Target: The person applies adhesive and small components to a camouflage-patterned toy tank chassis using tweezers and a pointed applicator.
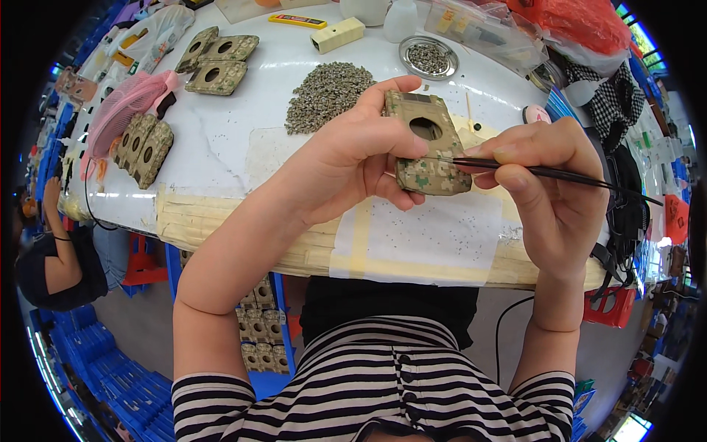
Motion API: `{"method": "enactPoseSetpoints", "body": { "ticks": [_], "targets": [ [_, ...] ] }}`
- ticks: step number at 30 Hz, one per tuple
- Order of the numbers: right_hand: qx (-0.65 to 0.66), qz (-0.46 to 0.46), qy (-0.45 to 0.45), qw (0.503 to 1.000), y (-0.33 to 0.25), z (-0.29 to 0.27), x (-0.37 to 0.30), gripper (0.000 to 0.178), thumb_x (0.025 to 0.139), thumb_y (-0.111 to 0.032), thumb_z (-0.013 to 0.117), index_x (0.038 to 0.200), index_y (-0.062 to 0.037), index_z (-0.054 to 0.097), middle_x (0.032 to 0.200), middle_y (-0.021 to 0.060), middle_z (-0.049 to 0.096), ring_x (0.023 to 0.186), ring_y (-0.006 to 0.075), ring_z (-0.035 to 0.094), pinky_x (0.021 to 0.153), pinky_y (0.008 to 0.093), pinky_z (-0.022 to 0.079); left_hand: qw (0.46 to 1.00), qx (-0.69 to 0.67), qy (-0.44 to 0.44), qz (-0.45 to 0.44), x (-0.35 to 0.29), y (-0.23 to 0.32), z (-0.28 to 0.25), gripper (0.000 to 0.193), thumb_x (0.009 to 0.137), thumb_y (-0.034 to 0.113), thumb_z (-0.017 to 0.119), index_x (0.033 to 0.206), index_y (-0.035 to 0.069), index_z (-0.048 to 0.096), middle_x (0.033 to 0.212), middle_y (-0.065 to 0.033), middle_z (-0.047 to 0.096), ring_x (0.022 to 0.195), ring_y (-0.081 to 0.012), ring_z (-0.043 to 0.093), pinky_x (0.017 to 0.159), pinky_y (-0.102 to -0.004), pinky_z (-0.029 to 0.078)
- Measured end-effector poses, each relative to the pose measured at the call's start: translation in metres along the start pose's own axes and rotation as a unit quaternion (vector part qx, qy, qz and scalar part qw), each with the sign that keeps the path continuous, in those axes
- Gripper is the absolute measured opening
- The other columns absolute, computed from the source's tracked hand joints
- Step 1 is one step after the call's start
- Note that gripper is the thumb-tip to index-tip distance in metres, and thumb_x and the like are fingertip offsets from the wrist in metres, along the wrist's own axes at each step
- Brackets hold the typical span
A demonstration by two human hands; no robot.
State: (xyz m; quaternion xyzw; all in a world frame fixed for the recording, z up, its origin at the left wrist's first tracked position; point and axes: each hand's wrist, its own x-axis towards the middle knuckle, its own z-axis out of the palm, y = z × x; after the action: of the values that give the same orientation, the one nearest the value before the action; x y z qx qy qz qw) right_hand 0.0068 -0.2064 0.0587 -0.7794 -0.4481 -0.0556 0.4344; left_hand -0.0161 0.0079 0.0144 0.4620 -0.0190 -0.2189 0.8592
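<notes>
My left hand (357,151) holds a camouflage-patterned casing (434,177) with a round hole in its face, thumb across the front and fingers round its side and back. In my right hand (549,173) is a pair of black tweezers (582,178), pinched between thumb and fingers. The tips touch or nearly touch the casing below its hole; whether anything sits between them is too small to tell. Beneath lies a white sheet of paper (423,258) scattered with tiny specks. A heap of small camouflage-coloured pieces (324,92) rests beyond my left forearm.
More camouflage casings (221,51) lie at the far left, and others (147,151) beside a pink mesh item (121,110). A round metal dish (404,53) of small pieces stands behind. A red plastic bag (582,26) is far right. Another person (66,258) sits at left.
</notes>
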Motion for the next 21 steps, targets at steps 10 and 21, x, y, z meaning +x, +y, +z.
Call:
{"method": "enactPoseSetpoints", "body": {
  "ticks": [10,21],
  "targets": [
    [0.022,0.01,0.012,1.0,0.0,0.007,0.0,0.012,0.087,-0.006,0.059,0.092,0.0048,0.054,0.088,0.016,0.062,0.075,0.0167,0.062,0.07,0.0238,0.05,1.0,-0.019,-0.014,0.003,0.001,-0.001,-0.003,0.082,0.075,0.006,0.058,0.14,0.003,0.007,0.09,-0.0144,0.056,0.059,-0.0187,0.057,0.046,-0.0266,0.044],
    [0.008,0.023,0.025,0.999,-0.003,0.011,0.002,0.012,0.086,-0.007,0.061,0.09,0.0037,0.058,0.085,0.0114,0.063,0.072,0.0144,0.062,0.082,0.0256,0.043,1.0,0.008,0.002,0.011,0.0,0.0,0.002,0.084,0.073,0.006,0.057,0.14,0.002,0.007,0.098,-0.0139,0.05,0.065,-0.0151,0.053,0.05,-0.0265,0.041]
  ]
}}
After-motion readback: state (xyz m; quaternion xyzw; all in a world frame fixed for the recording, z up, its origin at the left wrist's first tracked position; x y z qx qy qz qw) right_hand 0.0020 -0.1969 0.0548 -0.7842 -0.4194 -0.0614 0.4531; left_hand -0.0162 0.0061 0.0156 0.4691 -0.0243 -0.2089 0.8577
